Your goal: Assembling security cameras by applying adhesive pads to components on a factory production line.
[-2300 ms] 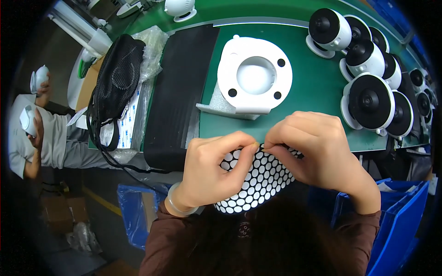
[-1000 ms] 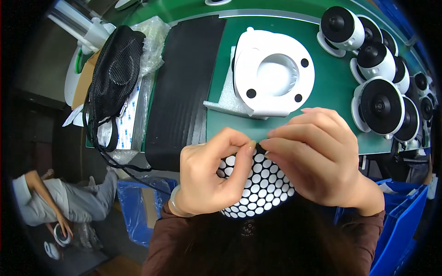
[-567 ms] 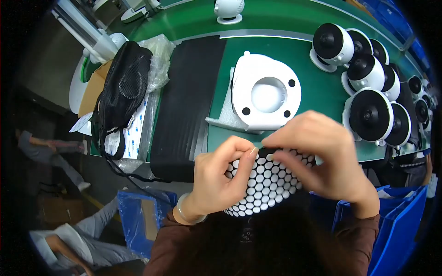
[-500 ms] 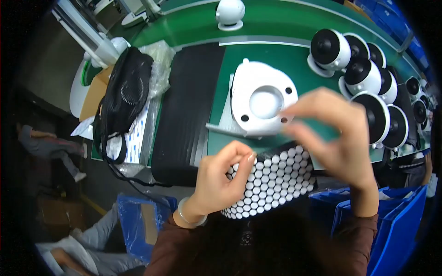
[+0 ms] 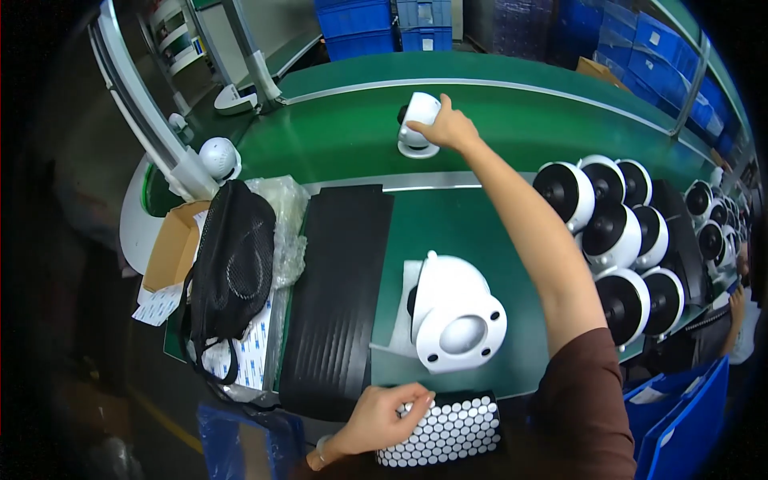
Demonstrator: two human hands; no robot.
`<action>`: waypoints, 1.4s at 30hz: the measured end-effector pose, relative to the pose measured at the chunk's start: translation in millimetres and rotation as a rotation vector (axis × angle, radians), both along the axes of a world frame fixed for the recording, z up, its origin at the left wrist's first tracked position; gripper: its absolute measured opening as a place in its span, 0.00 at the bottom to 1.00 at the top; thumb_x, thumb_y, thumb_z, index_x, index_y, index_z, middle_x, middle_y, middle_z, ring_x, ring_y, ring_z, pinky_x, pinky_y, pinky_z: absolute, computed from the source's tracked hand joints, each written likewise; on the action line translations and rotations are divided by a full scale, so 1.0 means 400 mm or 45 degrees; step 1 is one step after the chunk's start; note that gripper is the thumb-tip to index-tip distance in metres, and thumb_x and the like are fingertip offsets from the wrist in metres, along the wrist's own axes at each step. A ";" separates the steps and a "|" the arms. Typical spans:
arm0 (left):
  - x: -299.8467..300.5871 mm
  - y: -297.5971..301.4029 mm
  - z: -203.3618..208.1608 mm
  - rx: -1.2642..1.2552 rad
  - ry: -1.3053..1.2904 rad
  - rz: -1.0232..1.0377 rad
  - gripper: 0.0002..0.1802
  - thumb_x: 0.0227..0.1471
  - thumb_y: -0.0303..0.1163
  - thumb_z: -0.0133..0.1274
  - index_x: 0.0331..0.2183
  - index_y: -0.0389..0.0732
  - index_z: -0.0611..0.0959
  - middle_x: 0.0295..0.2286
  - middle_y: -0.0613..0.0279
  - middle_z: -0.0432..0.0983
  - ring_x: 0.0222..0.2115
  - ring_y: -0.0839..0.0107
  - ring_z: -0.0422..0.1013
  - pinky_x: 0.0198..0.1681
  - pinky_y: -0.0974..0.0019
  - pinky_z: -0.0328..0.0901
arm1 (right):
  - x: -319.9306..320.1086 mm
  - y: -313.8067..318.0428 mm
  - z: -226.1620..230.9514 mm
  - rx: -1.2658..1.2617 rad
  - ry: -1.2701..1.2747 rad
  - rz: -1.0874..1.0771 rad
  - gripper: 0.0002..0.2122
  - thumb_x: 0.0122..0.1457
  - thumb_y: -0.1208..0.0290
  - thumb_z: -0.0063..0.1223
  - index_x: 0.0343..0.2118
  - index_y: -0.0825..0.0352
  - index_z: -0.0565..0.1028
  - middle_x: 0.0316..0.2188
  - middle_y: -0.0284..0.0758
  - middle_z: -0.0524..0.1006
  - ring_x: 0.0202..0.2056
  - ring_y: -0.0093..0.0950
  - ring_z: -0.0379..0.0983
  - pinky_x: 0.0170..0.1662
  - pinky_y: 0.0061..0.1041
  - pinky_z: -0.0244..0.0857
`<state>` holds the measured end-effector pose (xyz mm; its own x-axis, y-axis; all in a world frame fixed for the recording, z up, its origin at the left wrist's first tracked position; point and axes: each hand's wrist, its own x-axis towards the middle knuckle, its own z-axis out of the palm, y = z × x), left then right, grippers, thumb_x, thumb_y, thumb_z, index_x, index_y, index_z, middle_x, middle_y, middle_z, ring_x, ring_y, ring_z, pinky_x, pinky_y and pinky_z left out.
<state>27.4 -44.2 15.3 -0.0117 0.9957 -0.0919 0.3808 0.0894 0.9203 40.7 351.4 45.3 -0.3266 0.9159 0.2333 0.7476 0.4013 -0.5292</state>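
My right hand (image 5: 442, 128) reaches far forward and is closed round a white ball-shaped camera (image 5: 422, 108), which stands on its round base on the green conveyor. Its black front faces left. Near my lap, my left hand (image 5: 382, 416) is closed, thumb and forefinger pinched together over the left end of a black sheet covered with white round pads (image 5: 448, 432). What the fingertips hold, if anything, is too small to make out. Between my hands another white camera (image 5: 456, 280) lies on the green bench, its base with several dark holes facing me.
Several white cameras with black fronts (image 5: 612, 232) crowd the right side. On the left are a black mat (image 5: 336, 296), a black mesh bag (image 5: 232, 264), bubble wrap (image 5: 284, 224) and an open cardboard box (image 5: 172, 248). Blue bins (image 5: 672, 416) stand at lower right. A metal rail edges the conveyor (image 5: 320, 136).
My right hand has left the near camera's base and stretched forward, taking hold of the camera on the conveyor. My left hand stays pinched at the pad sheet. The view has tilted up.
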 end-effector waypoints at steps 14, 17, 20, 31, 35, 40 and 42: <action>-0.026 0.013 0.004 0.015 -0.019 -0.071 0.06 0.39 0.24 0.57 0.23 0.32 0.77 0.18 0.59 0.74 0.19 0.79 0.70 0.23 0.78 0.63 | 0.102 -0.059 0.083 -0.480 0.181 0.019 0.41 0.31 0.58 0.57 0.50 0.72 0.55 0.41 0.51 0.66 0.38 0.44 0.69 0.28 0.42 0.69; -0.025 -0.004 -0.006 0.050 -0.065 0.028 0.06 0.40 0.23 0.55 0.24 0.31 0.76 0.18 0.63 0.75 0.20 0.81 0.68 0.24 0.78 0.62 | 0.165 -0.172 0.084 -0.634 0.180 0.060 0.40 0.32 0.59 0.56 0.50 0.73 0.55 0.41 0.50 0.66 0.37 0.45 0.69 0.28 0.44 0.69; -0.018 0.008 0.003 0.075 -0.164 0.082 0.05 0.41 0.21 0.54 0.25 0.31 0.75 0.19 0.62 0.75 0.20 0.83 0.68 0.23 0.80 0.61 | 0.243 -0.203 0.051 -0.431 0.135 0.008 0.37 0.36 0.58 0.56 0.49 0.75 0.56 0.35 0.48 0.71 0.38 0.39 0.70 0.34 0.36 0.68; 0.043 -0.024 0.036 0.494 -0.165 0.041 0.06 0.38 0.21 0.55 0.25 0.34 0.76 0.19 0.60 0.76 0.19 0.82 0.71 0.21 0.80 0.62 | 0.450 -0.833 0.077 0.448 0.100 0.995 0.10 0.37 0.80 0.56 0.27 0.66 0.76 0.24 0.34 0.75 0.25 0.28 0.72 0.27 0.23 0.66; 0.059 -0.037 0.038 0.491 -0.151 -0.006 0.07 0.37 0.20 0.54 0.25 0.33 0.75 0.17 0.62 0.75 0.19 0.83 0.70 0.22 0.80 0.62 | 0.465 -0.852 0.023 0.560 0.253 0.862 0.11 0.36 0.81 0.57 0.27 0.67 0.75 0.25 0.34 0.75 0.25 0.29 0.72 0.27 0.22 0.66; 0.074 -0.048 0.044 0.401 -0.360 -0.060 0.05 0.38 0.18 0.52 0.24 0.32 0.74 0.17 0.61 0.75 0.18 0.84 0.68 0.21 0.81 0.60 | 0.477 -0.852 0.000 0.543 0.324 0.871 0.11 0.37 0.79 0.58 0.27 0.67 0.75 0.24 0.34 0.74 0.25 0.29 0.71 0.26 0.22 0.66; 0.080 -0.043 0.047 0.466 -0.313 -0.087 0.05 0.38 0.18 0.51 0.24 0.32 0.74 0.17 0.61 0.75 0.18 0.83 0.68 0.21 0.81 0.60 | 0.481 -0.853 -0.004 0.541 0.366 0.855 0.10 0.37 0.77 0.58 0.27 0.67 0.75 0.23 0.33 0.73 0.24 0.29 0.71 0.25 0.22 0.65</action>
<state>59.4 -61.3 34.3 0.0338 0.9609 0.2748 0.1407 -0.2768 0.9506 233.2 10.4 43.5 -0.6455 0.3642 0.6713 0.1388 0.9203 -0.3657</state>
